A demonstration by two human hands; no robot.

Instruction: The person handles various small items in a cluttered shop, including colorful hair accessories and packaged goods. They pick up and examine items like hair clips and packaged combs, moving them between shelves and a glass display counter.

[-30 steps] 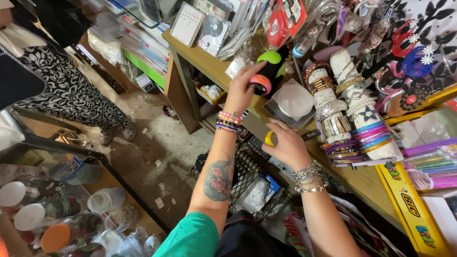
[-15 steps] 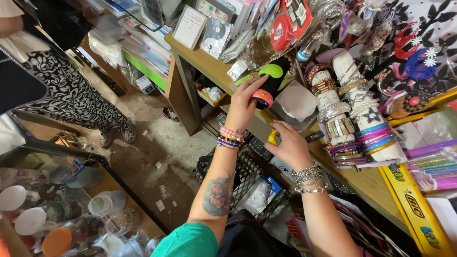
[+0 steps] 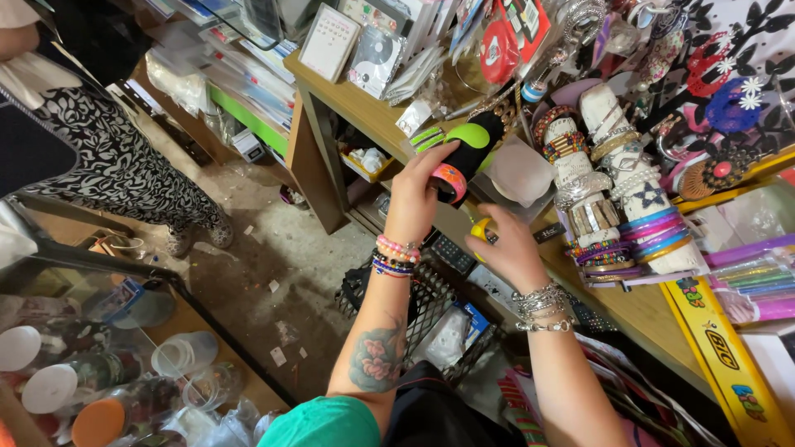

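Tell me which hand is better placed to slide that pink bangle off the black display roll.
Left. The left hand already pinches the pink bangle on the black display roll; the right hand holds a yellow bangle.

Black display roll [image 3: 474, 157]: matt, cloth-like, w/ glossy plastic bangles, one orange-pink bangle [image 3: 448, 180] under left hand [image 3: 414, 201]. Right hand [image 3: 507, 251] grips glossy yellow plastic ring [image 3: 480, 229]. Shelf [image 3: 364, 112]: bare wood, matt. Wrist chains [image 3: 540, 306]: shiny metal. Floor [image 3: 257, 248]: rough concrete.
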